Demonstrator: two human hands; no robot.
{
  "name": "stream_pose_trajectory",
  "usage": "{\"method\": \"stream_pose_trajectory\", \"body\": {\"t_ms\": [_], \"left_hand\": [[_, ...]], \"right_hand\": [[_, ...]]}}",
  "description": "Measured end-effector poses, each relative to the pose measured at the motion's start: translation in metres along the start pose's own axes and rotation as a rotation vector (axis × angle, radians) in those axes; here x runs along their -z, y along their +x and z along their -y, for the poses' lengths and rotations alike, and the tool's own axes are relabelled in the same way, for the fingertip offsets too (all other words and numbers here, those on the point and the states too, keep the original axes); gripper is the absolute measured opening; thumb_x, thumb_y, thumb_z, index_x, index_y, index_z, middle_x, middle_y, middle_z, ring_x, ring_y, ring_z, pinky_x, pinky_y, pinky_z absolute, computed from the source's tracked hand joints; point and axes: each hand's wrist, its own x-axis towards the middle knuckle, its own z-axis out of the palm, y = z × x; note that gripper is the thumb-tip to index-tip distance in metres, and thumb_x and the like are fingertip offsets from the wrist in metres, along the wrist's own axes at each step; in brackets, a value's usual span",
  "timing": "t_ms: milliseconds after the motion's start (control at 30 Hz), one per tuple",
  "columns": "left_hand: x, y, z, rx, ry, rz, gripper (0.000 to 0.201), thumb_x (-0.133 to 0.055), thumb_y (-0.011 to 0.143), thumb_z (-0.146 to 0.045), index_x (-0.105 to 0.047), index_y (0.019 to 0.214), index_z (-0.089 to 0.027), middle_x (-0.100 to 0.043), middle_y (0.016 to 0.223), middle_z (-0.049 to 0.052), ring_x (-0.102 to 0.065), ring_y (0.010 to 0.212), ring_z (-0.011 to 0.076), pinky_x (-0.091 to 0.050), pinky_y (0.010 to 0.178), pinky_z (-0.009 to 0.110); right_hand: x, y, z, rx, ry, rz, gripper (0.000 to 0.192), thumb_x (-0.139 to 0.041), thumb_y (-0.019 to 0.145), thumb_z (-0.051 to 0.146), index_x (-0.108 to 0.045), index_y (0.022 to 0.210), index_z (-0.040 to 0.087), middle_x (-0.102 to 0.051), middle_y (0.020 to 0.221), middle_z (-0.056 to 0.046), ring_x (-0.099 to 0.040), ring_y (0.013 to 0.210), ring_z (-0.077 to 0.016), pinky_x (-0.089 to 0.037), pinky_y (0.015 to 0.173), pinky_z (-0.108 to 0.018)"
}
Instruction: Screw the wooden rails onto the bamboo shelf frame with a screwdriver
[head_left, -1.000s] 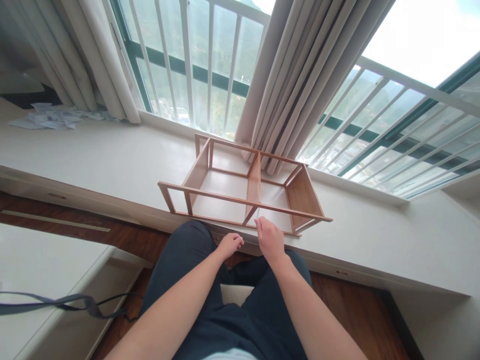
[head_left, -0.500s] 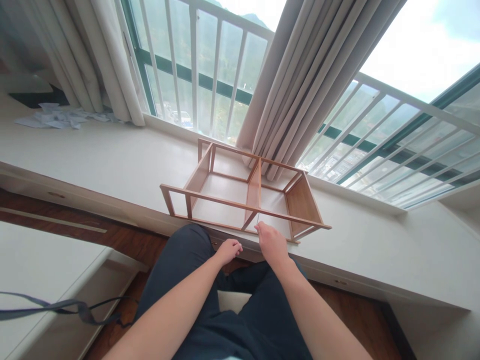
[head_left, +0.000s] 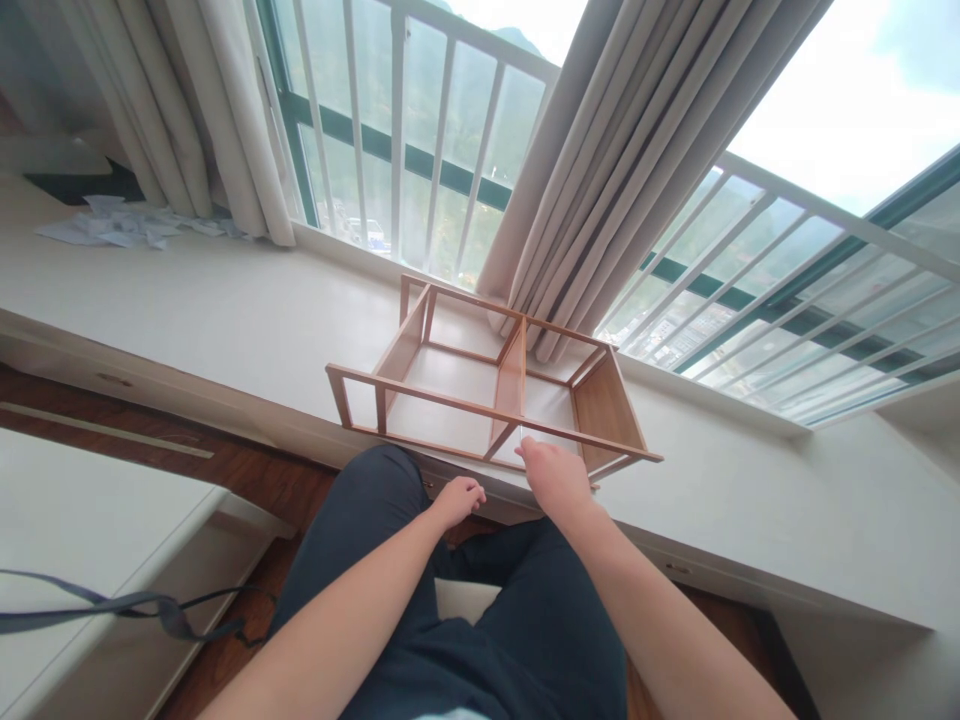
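Both hands empty: right hand (head_left: 556, 478) at wooden rack's (head_left: 487, 395) near edge, left hand (head_left: 459, 497) curled.

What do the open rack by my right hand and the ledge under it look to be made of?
The rack looks like bamboo or light wood: an even tan colour, thin square rails and flat side panels, with a smooth finish of low sheen. The ledge looks like a smooth white slab, painted board or stone; its plain, seamless, faintly glossy surface leaves that open. The right hand is at the rack's front rail.

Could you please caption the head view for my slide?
Seated person's right hand reaches a wooden rack on a white ledge.
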Motion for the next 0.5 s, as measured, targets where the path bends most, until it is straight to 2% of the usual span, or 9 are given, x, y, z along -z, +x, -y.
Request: {"method": "stream_pose_trajectory", "body": {"t_ms": [267,400,500], "left_hand": [[0.001,-0.004,-0.005,0.012,0.002,0.002,0.026,-0.051,0.085,-0.029,-0.070,0.075,-0.015,-0.063,0.064,0.002,-0.050,0.050,0.0113,-0.038,0.052,0.024],[0.002,-0.004,-0.006,0.015,0.007,0.005,0.026,-0.052,0.084,-0.030,-0.070,0.075,-0.015,-0.064,0.065,0.002,-0.051,0.050,0.0117,-0.038,0.053,0.024],[0.001,-0.003,-0.005,0.013,0.007,0.007,0.026,-0.053,0.084,-0.032,-0.070,0.075,-0.015,-0.064,0.065,0.003,-0.051,0.050,0.0119,-0.039,0.054,0.024]], "right_hand": [[-0.011,-0.001,0.001,-0.094,0.114,0.005,0.033,-0.035,0.107,0.036,-0.063,0.099,0.022,-0.072,0.088,-0.007,-0.067,0.079,-0.0213,-0.035,0.066,-0.029],[-0.019,-0.002,-0.003,-0.119,0.264,-0.026,0.036,-0.034,0.107,0.037,-0.063,0.091,0.022,-0.070,0.083,-0.005,-0.064,0.078,-0.0195,-0.030,0.063,-0.028],[-0.027,-0.002,-0.005,-0.129,0.435,-0.063,0.037,-0.034,0.106,0.036,-0.061,0.085,0.021,-0.067,0.076,-0.003,-0.060,0.073,-0.0177,-0.031,0.063,-0.027]]}}
